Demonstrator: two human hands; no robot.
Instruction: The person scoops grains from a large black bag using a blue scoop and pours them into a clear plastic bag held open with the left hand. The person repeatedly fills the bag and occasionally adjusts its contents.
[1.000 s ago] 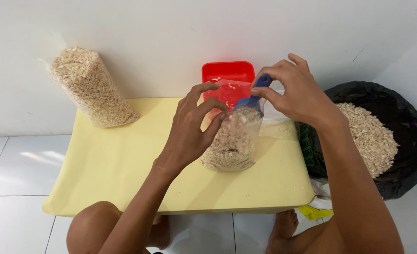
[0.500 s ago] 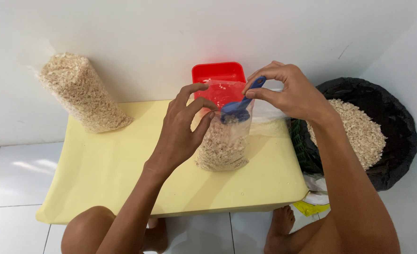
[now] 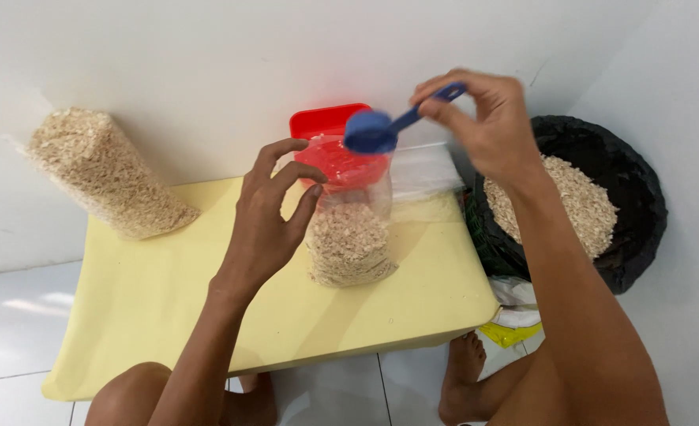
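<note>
Your right hand [image 3: 487,126] pinches the handle of a small blue scoop [image 3: 381,126] between thumb and fingers, holding its round bowl in the air just above the mouth of a clear plastic bag [image 3: 351,229]. Your left hand [image 3: 274,217] has its fingers spread and curled, with the fingertips touching the bag's upper left edge.

The bag stands upright near the middle of a pale yellow table [image 3: 168,308]. Its lower half is filled with light tan flakes, and its upper half is see-through. Behind it, against the white wall, sits a red plastic container [image 3: 326,120], seen partly through the bag.

At the table's far left, a second clear bag [image 3: 104,177], packed full with the same flakes, leans tilted against the wall. To your right, beside the table, a black sack [image 3: 633,213] lies open, holding a heap of the flakes.
</note>
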